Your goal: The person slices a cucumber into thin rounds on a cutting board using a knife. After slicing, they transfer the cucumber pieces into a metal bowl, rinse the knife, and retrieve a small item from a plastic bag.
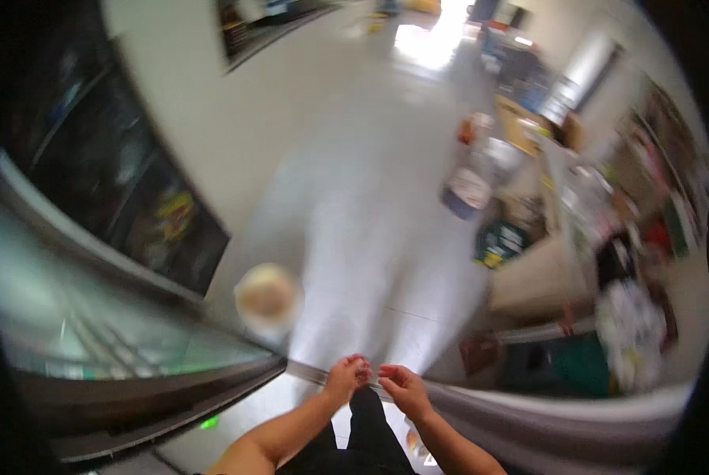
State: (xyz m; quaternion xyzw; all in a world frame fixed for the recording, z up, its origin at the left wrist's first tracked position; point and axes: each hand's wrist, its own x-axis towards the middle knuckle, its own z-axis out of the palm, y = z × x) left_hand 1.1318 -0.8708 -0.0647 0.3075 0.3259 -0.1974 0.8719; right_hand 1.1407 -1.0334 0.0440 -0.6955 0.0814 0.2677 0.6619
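Observation:
My left hand (pixel 348 377) is in front of my body at the lower middle, its fingers curled in together. Anything inside those fingers is too small and blurred to make out. Close beside it, a small gap away, my right hand (pixel 404 390) has its fingers bent but apart, with nothing visible in them. Both hands hang in the air above my dark trousers (pixel 368 423), touching no surface. A round whitish tub or bin (pixel 268 298) with blurred brownish contents stands on the floor ahead to the left.
A pale shiny floor (pixel 354 198) stretches ahead toward a bright doorway (pixel 434 43). Dark glass-fronted shelving (pixel 125 158) lines the left. Along the right are piled boxes, a dark green bag (pixel 503 242), a white plastic bag (pixel 631 332) and a blue-and-white container (pixel 467 194). A threshold runs underfoot.

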